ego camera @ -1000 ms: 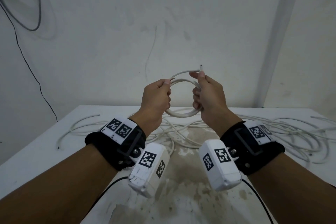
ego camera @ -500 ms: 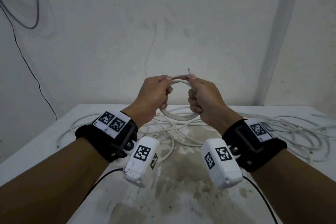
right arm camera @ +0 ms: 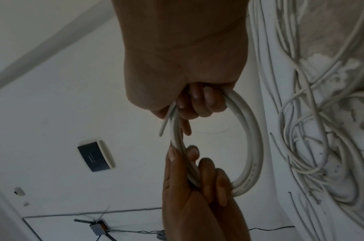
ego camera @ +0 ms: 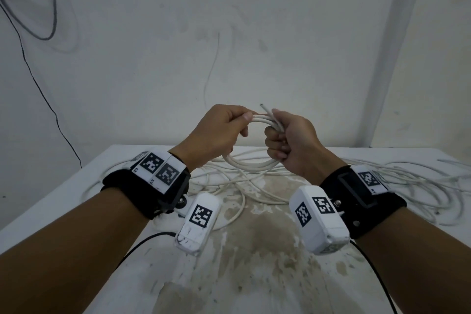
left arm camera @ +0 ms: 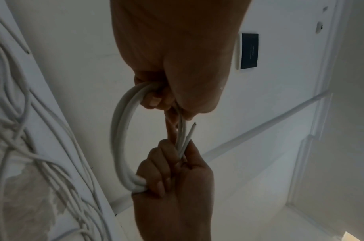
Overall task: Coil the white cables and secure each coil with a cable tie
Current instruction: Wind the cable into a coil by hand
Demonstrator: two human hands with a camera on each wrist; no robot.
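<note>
A small coil of white cable [ego camera: 251,166] [left arm camera: 121,137] [right arm camera: 253,143] hangs in the air above the table between both hands. My left hand [ego camera: 224,130] [left arm camera: 168,99] grips its left side, thumb and fingers pinching the top strands. My right hand [ego camera: 283,135] [right arm camera: 189,104] is curled round its right side. The cable's cut end [ego camera: 263,107] [left arm camera: 192,128] [right arm camera: 163,128] sticks up from the top of the coil between the two hands. No cable tie shows in any view.
Loose white cables [ego camera: 407,183] lie tangled across the far half of the stained white table [ego camera: 254,250], reaching its right edge. A wall stands close behind. A thin black wire [ego camera: 38,84] hangs down the wall at left.
Both hands have closed in on each other and the coil is smaller and tighter. The free end, upright by the right thumb before, now lies lower across the top of the coil.
</note>
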